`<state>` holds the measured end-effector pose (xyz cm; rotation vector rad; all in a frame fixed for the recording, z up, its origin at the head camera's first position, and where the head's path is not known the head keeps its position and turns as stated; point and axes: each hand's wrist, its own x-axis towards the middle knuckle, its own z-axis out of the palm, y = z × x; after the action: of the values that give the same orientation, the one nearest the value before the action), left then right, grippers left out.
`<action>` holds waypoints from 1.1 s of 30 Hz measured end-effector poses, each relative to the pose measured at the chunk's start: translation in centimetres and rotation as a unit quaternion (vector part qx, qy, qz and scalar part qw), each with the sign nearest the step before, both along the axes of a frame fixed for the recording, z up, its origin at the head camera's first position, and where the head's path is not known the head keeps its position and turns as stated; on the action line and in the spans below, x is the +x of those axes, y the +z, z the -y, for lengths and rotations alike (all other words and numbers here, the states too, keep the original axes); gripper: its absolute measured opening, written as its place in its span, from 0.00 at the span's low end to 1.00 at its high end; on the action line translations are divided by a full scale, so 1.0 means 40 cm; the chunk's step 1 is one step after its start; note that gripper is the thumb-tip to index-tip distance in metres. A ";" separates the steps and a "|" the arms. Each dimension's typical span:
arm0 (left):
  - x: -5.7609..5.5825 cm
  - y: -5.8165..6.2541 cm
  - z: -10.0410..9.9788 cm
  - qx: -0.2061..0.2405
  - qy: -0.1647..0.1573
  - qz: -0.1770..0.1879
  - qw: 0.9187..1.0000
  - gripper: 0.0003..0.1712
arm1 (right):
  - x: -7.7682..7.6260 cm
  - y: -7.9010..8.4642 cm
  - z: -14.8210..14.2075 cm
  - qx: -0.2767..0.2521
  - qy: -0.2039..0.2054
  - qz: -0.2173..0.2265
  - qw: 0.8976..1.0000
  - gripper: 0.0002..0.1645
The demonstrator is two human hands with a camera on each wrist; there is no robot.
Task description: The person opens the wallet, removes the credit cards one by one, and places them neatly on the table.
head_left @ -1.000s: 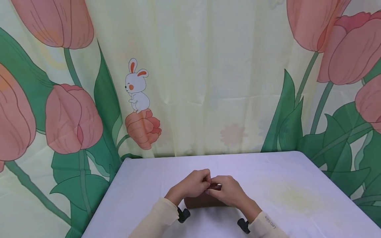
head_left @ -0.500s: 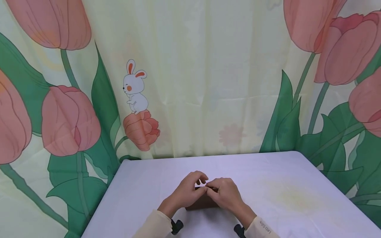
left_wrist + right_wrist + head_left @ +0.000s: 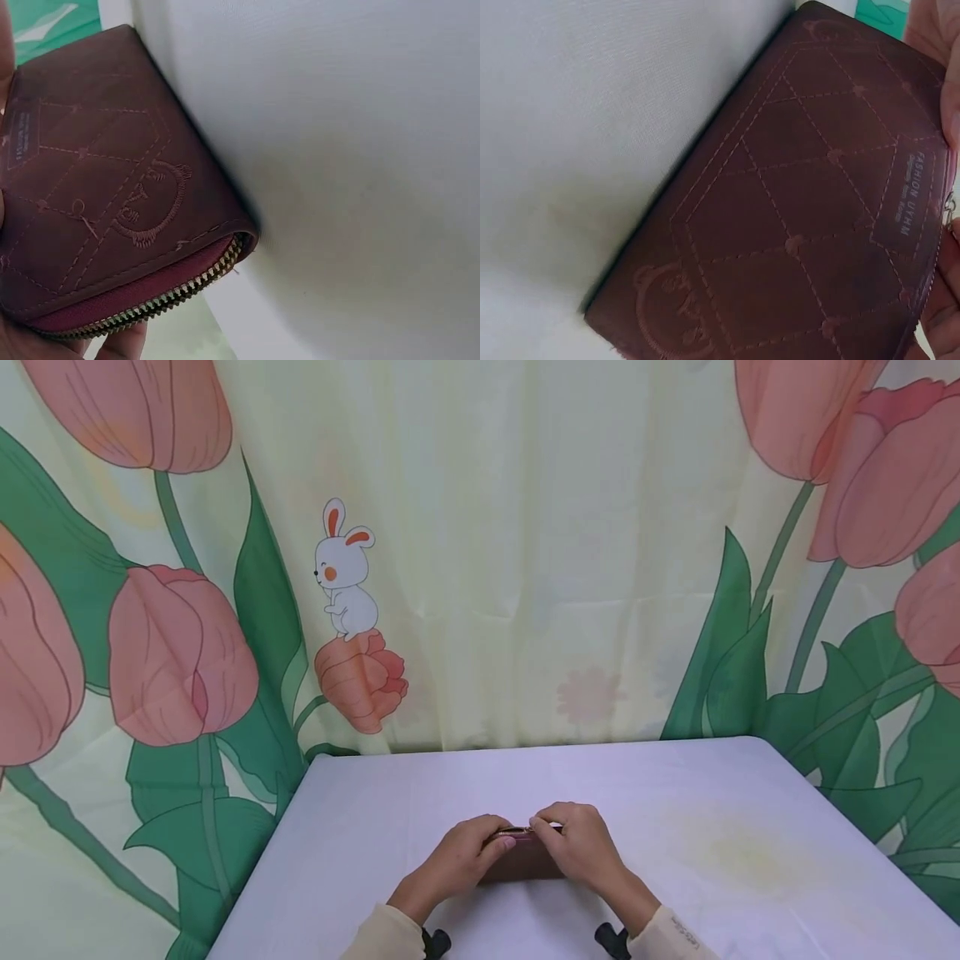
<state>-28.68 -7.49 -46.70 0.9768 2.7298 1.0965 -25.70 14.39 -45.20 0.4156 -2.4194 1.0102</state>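
Observation:
A dark brown quilted zip wallet [image 3: 521,862] stands on its long edge on the table, with the brass zipper along the top. My left hand [image 3: 461,852] grips its upper left corner, thumb on the near side and fingers over the top. In the left wrist view the brass zipper teeth [image 3: 161,300] curve round that end, beside a maroon strip. At the middle of the top edge, my right hand [image 3: 581,843] pinches the zipper pull [image 3: 950,202] between thumb and forefinger. Stitched diamonds and a small label [image 3: 906,202] mark the wallet's near face.
A white cloth covers the table [image 3: 405,793], with a faint yellowish stain [image 3: 750,856] on the right. Behind the far edge hangs a curtain [image 3: 487,568] printed with tulips and a rabbit.
My left hand has come away from the zipper beside my right fingers, opened, and moved down and left to grip the wallet's corner. My right hand stays at the top edge.

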 end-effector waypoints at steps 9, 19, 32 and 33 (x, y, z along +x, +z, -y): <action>0.004 -0.002 -0.008 -0.010 0.020 0.002 1.000 0.15 | 0.021 0.014 -0.043 0.004 -0.053 0.031 0.998 0.06; 0.006 -0.018 -0.004 -0.001 0.023 -0.021 1.000 0.15 | 0.035 0.018 -0.102 0.017 -0.099 0.008 0.995 0.06; 0.008 -0.021 -0.008 0.000 0.031 -0.018 0.999 0.13 | 0.048 0.009 -0.173 -0.108 -0.124 0.148 0.975 0.08; 0.008 -0.021 -0.009 0.001 0.030 -0.019 0.999 0.12 | 0.048 0.006 -0.176 -0.119 -0.125 0.157 0.972 0.09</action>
<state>-28.37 -7.12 -47.53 0.9293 2.8062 1.1011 -23.79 21.44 -44.96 -0.1420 -2.4946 1.3077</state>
